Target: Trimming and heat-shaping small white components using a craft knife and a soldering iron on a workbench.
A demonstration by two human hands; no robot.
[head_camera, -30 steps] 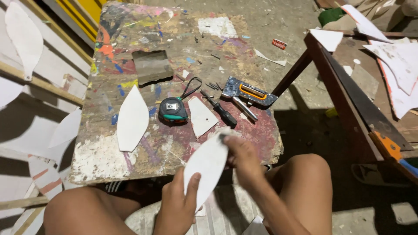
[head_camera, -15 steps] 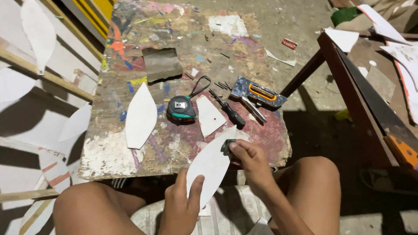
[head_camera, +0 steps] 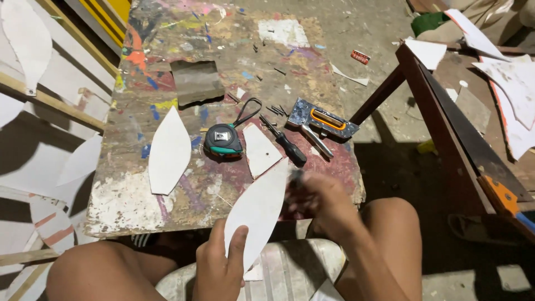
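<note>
- A rough workshop floor of bare concrete, with a low paint-splattered wooden board point(head_camera: 223, 111) serving as a worktable in front of a seated person whose bare knees frame its near edge.
- The left hand point(head_camera: 220, 267) sits low between the knees, fingers and thumb pinched on the bottom tip of a long white leaf-shaped cardboard cutout point(head_camera: 257, 209), holding it up at a slant.
- The cutout's upper tip lies over the board's near edge, just left of the right hand.
- The right hand point(head_camera: 323, 203) is blurred beside the cutout's upper edge, curled around something small and dark; what it grips I cannot tell.
- Just beyond the left hand, further up the board, lies a second white leaf-shaped cutout point(head_camera: 169, 150), flat and apart from the held one.
- Ahead of both hands rests a black and green tape measure point(head_camera: 223, 140) with a looped cord, and beside it a smaller white pointed card piece point(head_camera: 262, 150).
- Beyond the right hand lie a black-handled screwdriver point(head_camera: 284, 142) and a blue and orange staple gun point(head_camera: 322, 120), near each other.
- Far beyond the left hand, a grey sheet of sandpaper point(head_camera: 194, 81) lies flat.
- Off to the right of the right hand stands a dark red wooden bench point(head_camera: 446, 111) carrying white card scraps.
</note>
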